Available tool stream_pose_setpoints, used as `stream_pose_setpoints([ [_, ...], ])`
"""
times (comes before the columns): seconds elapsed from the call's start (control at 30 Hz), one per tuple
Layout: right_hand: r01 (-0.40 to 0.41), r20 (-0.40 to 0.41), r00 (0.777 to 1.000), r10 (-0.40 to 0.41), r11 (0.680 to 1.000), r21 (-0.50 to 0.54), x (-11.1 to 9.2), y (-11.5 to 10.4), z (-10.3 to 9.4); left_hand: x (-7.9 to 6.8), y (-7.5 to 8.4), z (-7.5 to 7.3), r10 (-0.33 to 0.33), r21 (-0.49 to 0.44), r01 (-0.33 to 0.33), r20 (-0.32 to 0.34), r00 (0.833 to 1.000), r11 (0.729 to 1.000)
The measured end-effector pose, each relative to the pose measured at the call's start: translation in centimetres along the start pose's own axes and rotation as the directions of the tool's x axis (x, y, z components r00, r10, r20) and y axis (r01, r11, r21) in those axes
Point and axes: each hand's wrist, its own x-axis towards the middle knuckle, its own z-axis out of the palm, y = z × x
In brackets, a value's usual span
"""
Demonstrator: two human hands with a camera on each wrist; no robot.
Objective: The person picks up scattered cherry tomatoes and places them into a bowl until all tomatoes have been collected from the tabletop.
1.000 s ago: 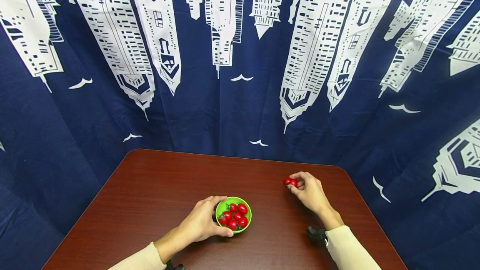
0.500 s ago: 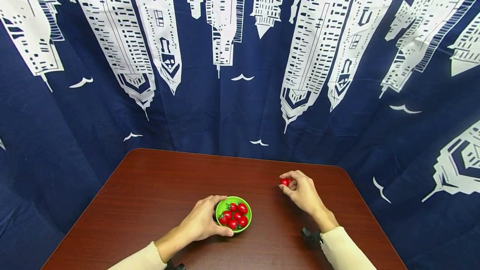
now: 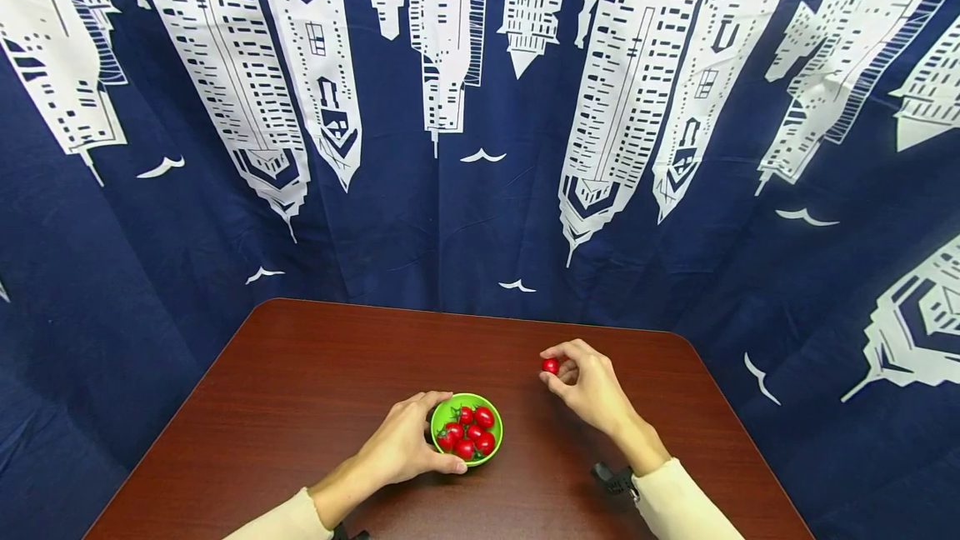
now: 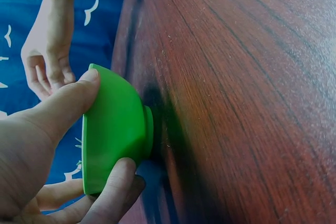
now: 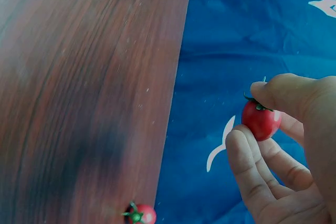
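My left hand (image 3: 401, 444) grips a small green bowl (image 4: 115, 124) from its left side, thumb on the near rim and fingers round the far side and under. Inside the bowl lie several red cherry tomatoes (image 3: 483, 417), some with green stems. To the right and farther back, my right hand (image 3: 592, 390) pinches one cherry tomato (image 5: 261, 121) between thumb and fingers, held above the table with its green stem toward the thumb. Another cherry tomato (image 5: 140, 214) sits on the table in the right wrist view; my right hand hides it in the head view.
The brown wooden table (image 3: 337, 357) has rounded far corners. Right behind it hangs a dark blue cloth (image 3: 420, 232) printed with white buildings and birds. A dark strap device (image 3: 615, 478) is on my right wrist, below a cream sleeve (image 3: 682, 502).
My right hand has lifted one of two cherry tomatoes and moved left with it, toward the bowl. The left hand and bowl have stayed in place.
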Motion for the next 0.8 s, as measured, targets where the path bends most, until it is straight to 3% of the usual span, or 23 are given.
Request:
stream_pose_setpoints([
  [0.2,0.046,0.002,0.999,-0.046,0.999,0.0,0.3,-1.3,0.4,-0.1,-0.2,0.0,0.007,-0.011,-0.007,-0.002,1.0,1.0],
  [0.8,0.083,0.084,0.993,-0.088,0.995,0.059,-0.1,-4.4,1.7,-0.3,-0.9,-0.1,0.024,-0.097,-0.02,0.04,0.999,0.995],
])
